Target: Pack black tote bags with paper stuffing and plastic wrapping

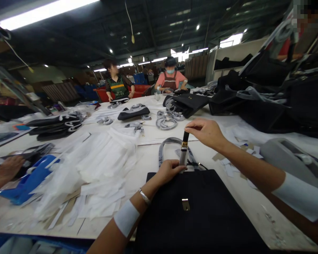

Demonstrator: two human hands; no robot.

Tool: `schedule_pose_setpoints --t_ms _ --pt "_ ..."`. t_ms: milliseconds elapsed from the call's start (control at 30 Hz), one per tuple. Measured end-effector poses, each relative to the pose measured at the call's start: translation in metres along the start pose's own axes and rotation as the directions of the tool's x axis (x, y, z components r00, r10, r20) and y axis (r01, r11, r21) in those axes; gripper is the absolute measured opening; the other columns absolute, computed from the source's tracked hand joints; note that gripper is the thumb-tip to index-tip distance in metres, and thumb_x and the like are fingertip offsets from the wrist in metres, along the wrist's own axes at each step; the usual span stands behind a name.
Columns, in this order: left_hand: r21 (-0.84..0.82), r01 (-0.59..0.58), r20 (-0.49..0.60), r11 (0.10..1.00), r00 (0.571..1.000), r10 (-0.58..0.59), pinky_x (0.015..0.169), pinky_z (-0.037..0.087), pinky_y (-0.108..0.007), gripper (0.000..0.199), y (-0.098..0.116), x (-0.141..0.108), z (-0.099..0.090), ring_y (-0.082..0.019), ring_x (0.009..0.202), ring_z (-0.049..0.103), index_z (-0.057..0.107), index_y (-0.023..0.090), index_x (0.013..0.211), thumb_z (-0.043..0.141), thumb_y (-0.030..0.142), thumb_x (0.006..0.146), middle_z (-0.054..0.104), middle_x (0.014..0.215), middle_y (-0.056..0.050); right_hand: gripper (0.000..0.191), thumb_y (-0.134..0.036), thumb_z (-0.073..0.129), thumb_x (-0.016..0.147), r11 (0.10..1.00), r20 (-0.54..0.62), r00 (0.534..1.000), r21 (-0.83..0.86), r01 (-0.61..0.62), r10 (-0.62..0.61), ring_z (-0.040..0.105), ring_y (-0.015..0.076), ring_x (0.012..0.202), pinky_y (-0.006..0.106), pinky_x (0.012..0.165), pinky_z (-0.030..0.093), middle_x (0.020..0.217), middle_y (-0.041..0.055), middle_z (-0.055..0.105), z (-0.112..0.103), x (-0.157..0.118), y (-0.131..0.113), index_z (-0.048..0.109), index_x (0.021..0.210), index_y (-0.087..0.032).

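A black handbag (201,225) with a small gold lock plate (185,204) lies in front of me. Out of its top rises a short strap (183,157), black at the tip, with a gold fitting and a grey wrapped lower part. My right hand (205,131) pinches the strap's black upper end between thumb and fingers. Lower down, my left hand (168,173) grips the grey part at the bag's top edge; its thumb and fingers are closed around it. Behind the left hand arches the bag's handle (163,144), covered in grey wrapping.
White wrapping sheets (106,151) and paper strips cover the table to the left, beside a blue tape dispenser (37,180). A co-worker's hand (10,167) is at far left. Wrapped straps (166,120) lie ahead; black bags (254,106) pile up at right. Two people work opposite.
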State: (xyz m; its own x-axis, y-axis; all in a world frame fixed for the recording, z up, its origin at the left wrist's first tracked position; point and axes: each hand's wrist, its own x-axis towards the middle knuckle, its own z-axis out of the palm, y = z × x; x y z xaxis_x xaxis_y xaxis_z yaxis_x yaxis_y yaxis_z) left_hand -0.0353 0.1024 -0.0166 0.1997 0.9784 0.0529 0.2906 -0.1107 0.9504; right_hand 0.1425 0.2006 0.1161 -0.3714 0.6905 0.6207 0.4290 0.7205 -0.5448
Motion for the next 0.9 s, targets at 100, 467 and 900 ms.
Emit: schedule_pose_setpoints --t_ms 100,467,900 --pt "0.001 0.044 0.091 0.999 0.995 -0.044 0.075 0.05 -0.029 0.033 -0.001 -0.005 -0.008 -0.022 0.081 0.066 0.074 0.013 0.091 0.075 0.042 0.076 0.073 0.084 -0.004 0.008 -0.025 0.071 0.079 1.0 -0.015 1.0 0.022 -0.004 0.004 0.066 0.0178 0.075 0.028 0.069 0.047 0.081 0.0012 0.072 0.001 -0.007 0.001 0.076 0.078 -0.02" --pt "0.044 -0.191 -0.168 0.981 0.966 0.196 0.075 0.049 -0.026 0.032 0.037 0.004 0.003 -0.019 0.081 0.065 0.076 0.017 0.094 0.065 0.046 0.088 0.073 0.082 -0.002 0.005 -0.022 0.071 0.082 0.986 0.053 0.985 -0.016 0.164 -0.163 0.064 0.0147 0.072 0.025 0.064 0.049 0.082 -0.0009 0.07 -0.021 -0.032 -0.048 0.075 0.081 -0.023" --pt "0.216 -0.185 0.218 0.959 0.966 0.138 0.099 0.044 -0.028 0.029 -0.006 -0.013 -0.019 -0.018 0.106 0.062 0.076 0.026 0.109 0.059 0.016 0.087 0.069 0.113 -0.004 0.009 -0.024 0.064 0.09 0.987 0.347 0.929 0.136 0.087 -0.13 0.066 0.0185 0.078 0.027 0.067 0.052 0.086 0.0022 0.069 -0.048 -0.117 -0.069 0.072 0.091 -0.029"
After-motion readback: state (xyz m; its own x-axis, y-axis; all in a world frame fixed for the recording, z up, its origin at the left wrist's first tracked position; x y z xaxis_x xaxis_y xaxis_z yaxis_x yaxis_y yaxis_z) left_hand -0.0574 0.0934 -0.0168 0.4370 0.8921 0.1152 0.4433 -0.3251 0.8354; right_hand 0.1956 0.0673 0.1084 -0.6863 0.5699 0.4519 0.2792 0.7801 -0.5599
